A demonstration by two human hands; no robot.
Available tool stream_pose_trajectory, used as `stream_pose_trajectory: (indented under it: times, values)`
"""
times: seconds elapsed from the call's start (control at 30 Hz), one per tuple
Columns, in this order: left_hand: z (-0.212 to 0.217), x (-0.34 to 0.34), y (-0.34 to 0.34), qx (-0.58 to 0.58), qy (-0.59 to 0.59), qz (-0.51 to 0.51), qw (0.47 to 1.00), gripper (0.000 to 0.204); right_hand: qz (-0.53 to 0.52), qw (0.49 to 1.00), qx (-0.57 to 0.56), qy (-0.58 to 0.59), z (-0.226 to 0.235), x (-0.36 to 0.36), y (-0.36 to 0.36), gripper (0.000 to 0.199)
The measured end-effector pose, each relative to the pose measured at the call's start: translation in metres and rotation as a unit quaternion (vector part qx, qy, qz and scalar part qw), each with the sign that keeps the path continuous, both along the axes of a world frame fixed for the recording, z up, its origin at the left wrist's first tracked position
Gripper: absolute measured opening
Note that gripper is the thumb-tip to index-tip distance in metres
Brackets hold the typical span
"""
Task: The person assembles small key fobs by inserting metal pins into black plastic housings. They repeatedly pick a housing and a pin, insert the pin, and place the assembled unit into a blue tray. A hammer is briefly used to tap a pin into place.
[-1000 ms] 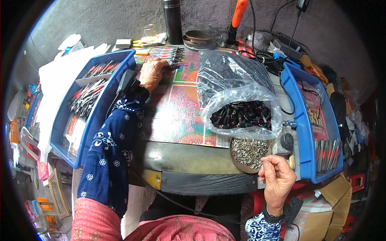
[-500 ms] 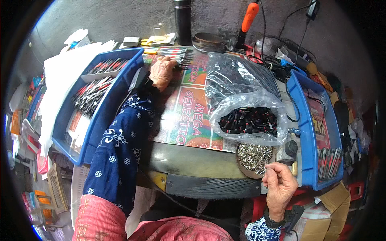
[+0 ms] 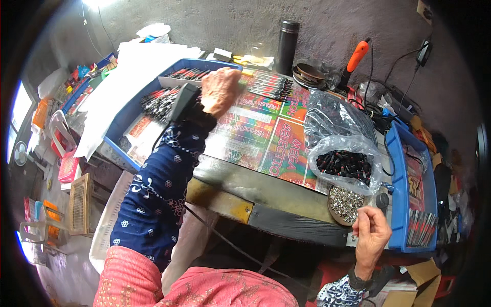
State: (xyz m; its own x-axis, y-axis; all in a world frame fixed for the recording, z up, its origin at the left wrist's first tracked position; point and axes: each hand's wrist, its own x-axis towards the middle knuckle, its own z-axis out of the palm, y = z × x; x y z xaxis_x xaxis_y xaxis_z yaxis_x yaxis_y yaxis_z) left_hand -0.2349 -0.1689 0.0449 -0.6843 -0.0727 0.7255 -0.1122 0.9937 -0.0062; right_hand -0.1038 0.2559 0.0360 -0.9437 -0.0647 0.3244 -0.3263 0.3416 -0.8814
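My left hand (image 3: 221, 93) is over the right rim of a long blue tray (image 3: 118, 137), smeared by motion, with its fingers turned away from view. Inside that tray lie loose black, red and silver pens (image 3: 162, 102), in compartments split by a pale divider. To the right of this hand, a row of similar pens (image 3: 271, 86) lies side by side on a colourful printed sheet (image 3: 240, 138). My right hand (image 3: 372, 236) has its thumb and fingertips pinched together beside a round dish of small silver metal parts (image 3: 346, 203). Whatever the pinch holds is too small to make out.
A clear plastic bag (image 3: 343, 146) of black parts lies open behind the dish. At right stands another blue tray (image 3: 398, 204) with a stack of pens (image 3: 422, 228). A black flask (image 3: 287, 47) and an orange-handled tool (image 3: 356, 57) with cables stand at the back.
The view has swung left, so the table appears farther right. My left hand has moved from the row of pens leftward to the tray's rim. My right hand stays pinched near the dish.
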Motion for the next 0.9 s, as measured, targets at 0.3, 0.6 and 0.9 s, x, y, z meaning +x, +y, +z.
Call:
stream_pose_trajectory:
  times: [0.3,0.6,0.9]
  values:
    - [-0.009,0.034,-0.073,0.038,-0.080,0.076,0.993,0.018,0.005,1.000,0.004,0.030,0.028,0.013,0.000,0.006]
    - [-0.022,0.019,-0.104,-0.013,-0.109,0.075,0.991,0.016,-0.014,0.998,0.038,0.040,0.048,0.024,-0.003,0.006]
    - [-0.017,0.001,-0.126,0.005,-0.186,0.134,0.973,0.021,0.054,0.998,0.015,0.024,0.084,-0.031,0.035,0.020]
